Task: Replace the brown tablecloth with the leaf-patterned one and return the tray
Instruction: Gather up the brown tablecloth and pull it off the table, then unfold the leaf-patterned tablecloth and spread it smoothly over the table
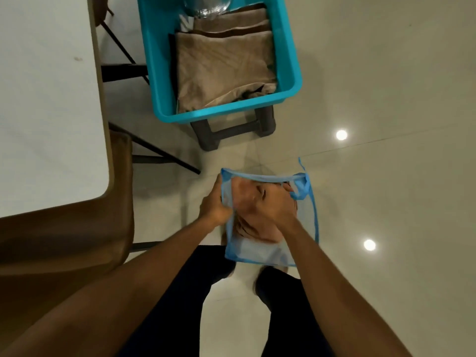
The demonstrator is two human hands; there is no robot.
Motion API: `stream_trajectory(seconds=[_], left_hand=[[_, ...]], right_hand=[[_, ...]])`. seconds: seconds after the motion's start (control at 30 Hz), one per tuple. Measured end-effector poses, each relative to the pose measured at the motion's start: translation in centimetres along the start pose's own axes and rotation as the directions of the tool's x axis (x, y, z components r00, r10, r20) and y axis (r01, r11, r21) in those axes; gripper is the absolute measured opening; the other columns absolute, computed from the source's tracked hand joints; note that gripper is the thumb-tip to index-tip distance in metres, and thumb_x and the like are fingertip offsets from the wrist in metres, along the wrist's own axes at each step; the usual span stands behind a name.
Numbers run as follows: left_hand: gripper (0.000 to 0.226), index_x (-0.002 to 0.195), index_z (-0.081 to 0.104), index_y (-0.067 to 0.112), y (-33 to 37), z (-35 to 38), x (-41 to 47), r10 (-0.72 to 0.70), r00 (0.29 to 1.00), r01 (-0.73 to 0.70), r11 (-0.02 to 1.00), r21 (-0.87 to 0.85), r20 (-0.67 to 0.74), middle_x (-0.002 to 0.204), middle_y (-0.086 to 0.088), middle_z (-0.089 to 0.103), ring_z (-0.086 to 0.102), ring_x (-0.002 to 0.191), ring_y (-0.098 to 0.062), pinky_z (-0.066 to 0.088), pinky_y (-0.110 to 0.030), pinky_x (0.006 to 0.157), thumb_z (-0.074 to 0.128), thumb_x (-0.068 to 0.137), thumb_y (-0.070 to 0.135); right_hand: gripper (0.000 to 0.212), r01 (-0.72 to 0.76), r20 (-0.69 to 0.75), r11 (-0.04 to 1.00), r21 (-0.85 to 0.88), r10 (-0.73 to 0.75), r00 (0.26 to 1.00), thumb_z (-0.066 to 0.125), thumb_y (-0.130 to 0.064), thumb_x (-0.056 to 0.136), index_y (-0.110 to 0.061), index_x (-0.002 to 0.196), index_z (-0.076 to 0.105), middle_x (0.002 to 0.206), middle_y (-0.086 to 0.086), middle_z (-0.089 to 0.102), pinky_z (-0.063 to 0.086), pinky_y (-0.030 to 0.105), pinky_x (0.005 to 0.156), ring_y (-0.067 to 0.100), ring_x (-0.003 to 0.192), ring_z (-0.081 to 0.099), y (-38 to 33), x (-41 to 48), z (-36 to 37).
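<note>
Two bare forearms (116, 292) reach out from the bottom edge over dark trousers (175, 305). They meet just below centre, toward 6 o'clock, at a blue mesh bag (257, 249) held above the pale tiled floor (386, 176). The left hand (215, 207) is clenched on the bag's left edge, pinching the mesh. The right hand (273, 207) is pushed inside the bag and shows through the mesh against a bundle of pinkish-brown cloth (255, 231). Blur and mesh hide whether its fingers clasp that cloth, and no pattern can be made out on it.

At 12 o'clock a turquoise bin (224, 113) sits on a dark stool (231, 130). The brown tablecloth (224, 70) lies folded inside it, filling most of the bin. At the bin's far end sits a clear glass piece (208, 6), cut off by the top edge.

At 9 to 10 o'clock is the white worktop (49, 112), with its rounded corner toward the person. A brown chair (77, 228) stands just beside that corner at 8 o'clock.
</note>
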State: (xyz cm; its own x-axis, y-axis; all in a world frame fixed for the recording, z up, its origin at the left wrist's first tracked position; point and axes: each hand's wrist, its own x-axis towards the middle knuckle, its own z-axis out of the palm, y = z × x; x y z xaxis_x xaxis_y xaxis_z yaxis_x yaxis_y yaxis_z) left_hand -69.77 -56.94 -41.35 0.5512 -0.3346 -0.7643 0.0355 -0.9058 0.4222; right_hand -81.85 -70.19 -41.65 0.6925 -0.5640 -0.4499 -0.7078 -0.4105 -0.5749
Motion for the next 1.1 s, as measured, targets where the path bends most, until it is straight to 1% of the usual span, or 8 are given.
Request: stream_trajectory(seconds=[0.1, 0.17, 0.27, 0.37, 0.57, 0.77, 0.93, 1.1], left_hand=[[0.098, 0.157, 0.007, 0.044, 0.5, -0.8, -0.3, -0.022, 1.0, 0.021, 0.999, 0.037, 0.019, 0.134, -0.015, 0.059, 0.06, 0.116, -0.036, 0.056, -0.052, 0.089, 0.064, 0.087, 0.005], [0.092, 0.155, 0.009, 0.049, 0.9, -1.3, -0.4, -0.055, 0.998, 0.055, 0.998, 0.039, 0.008, 0.131, -0.012, 0.059, 0.062, 0.11, -0.037, 0.059, -0.054, 0.081, 0.059, 0.09, 0.008], [0.089, 0.153, 0.006, 0.053, 1.0, -1.3, -1.2, -0.098, 0.995, 0.098, 0.995, 0.027, 0.023, 0.13, -0.012, 0.058, 0.064, 0.104, -0.038, 0.06, -0.055, 0.075, 0.055, 0.095, 0.009], [0.093, 0.155, 0.001, 0.05, 0.8, -0.9, -2.2, -0.079, 0.995, 0.073, 0.992, 0.102, 0.055, 0.129, -0.016, 0.057, 0.062, 0.107, -0.039, 0.059, -0.055, 0.08, 0.055, 0.093, 0.007], [0.104, 0.156, -0.01, 0.043, -0.5, 0.1, -4.1, -0.092, 0.993, 0.076, 0.977, 0.199, 0.075, 0.129, -0.016, 0.06, 0.061, 0.111, -0.036, 0.054, -0.05, 0.094, 0.06, 0.088, 0.003], [0.106, 0.155, -0.007, 0.045, -0.5, 0.0, -3.5, -0.11, 0.99, 0.092, 0.979, 0.184, 0.089, 0.124, -0.014, 0.06, 0.062, 0.107, -0.035, 0.058, -0.051, 0.087, 0.058, 0.086, -0.001], [0.08, 0.153, 0.021, 0.039, 1.2, -0.4, -2.7, -0.117, 0.992, 0.108, 0.977, 0.183, 0.037, 0.115, -0.014, 0.061, 0.065, 0.099, -0.036, 0.061, -0.051, 0.073, 0.057, 0.089, 0.01], [0.057, 0.14, 0.048, 0.027, 3.8, -2.9, -4.2, -0.112, 0.994, 0.107, 0.968, 0.227, 0.009, 0.108, -0.012, 0.069, 0.069, 0.093, -0.029, 0.062, -0.041, 0.072, 0.063, 0.085, 0.02]], right_hand=[[0.023, 0.046, -0.38, 0.999, 0.001, -0.042, 0.924, 0.054, -0.026, 0.088, -0.017, 0.103, 0.069, 0.1, 0.008, 0.072, 0.054, 0.041, 0.072, 0.032, 0.089, 0.067, 0.8, -2.4, -2.1], [0.033, -0.042, -0.547, 0.999, -0.03, 0.019, 0.837, 0.064, -0.023, 0.082, -0.023, 0.114, 0.062, 0.104, 0.009, 0.067, 0.052, 0.041, 0.066, 0.032, 0.086, 0.061, 2.3, -3.7, -3.0], [0.063, -0.309, -0.417, 0.951, -0.01, 0.277, 0.865, 0.071, -0.031, 0.085, -0.023, 0.143, 0.048, 0.131, 0.01, 0.055, 0.05, 0.044, 0.078, 0.034, 0.106, 0.055, 5.7, -5.0, -3.9], [0.049, -0.507, -0.141, 0.861, -0.022, 0.5, 0.855, 0.055, -0.023, 0.092, -0.026, 0.141, 0.05, 0.125, 0.013, 0.064, 0.049, 0.043, 0.082, 0.039, 0.107, 0.061, 8.1, -5.4, -4.4], [0.034, -0.441, -0.026, 0.891, -0.106, 0.441, 0.897, 0.048, -0.012, 0.09, -0.02, 0.121, 0.059, 0.105, 0.016, 0.069, 0.049, 0.039, 0.076, 0.041, 0.096, 0.065, 8.3, -6.3, -3.9], [0.036, -0.476, -0.068, 0.874, -0.092, 0.472, 0.879, 0.047, -0.011, 0.091, -0.02, 0.124, 0.058, 0.105, 0.013, 0.07, 0.041, 0.034, 0.07, 0.038, 0.095, 0.066, 9.4, -7.3, -2.1], [0.034, -0.538, 0.016, 0.837, 0.095, 0.539, 0.842, 0.054, -0.026, 0.094, -0.021, 0.127, 0.057, 0.112, 0.011, 0.069, 0.048, 0.038, 0.08, 0.036, 0.101, 0.065, 9.4, -6.5, -2.7], [0.038, -0.596, 0.044, 0.716, 0.365, 0.626, 0.779, 0.062, -0.047, 0.088, -0.027, 0.121, 0.061, 0.104, -0.003, 0.067, 0.043, 0.032, 0.075, 0.021, 0.09, 0.061, 6.0, -6.4, -6.7]])
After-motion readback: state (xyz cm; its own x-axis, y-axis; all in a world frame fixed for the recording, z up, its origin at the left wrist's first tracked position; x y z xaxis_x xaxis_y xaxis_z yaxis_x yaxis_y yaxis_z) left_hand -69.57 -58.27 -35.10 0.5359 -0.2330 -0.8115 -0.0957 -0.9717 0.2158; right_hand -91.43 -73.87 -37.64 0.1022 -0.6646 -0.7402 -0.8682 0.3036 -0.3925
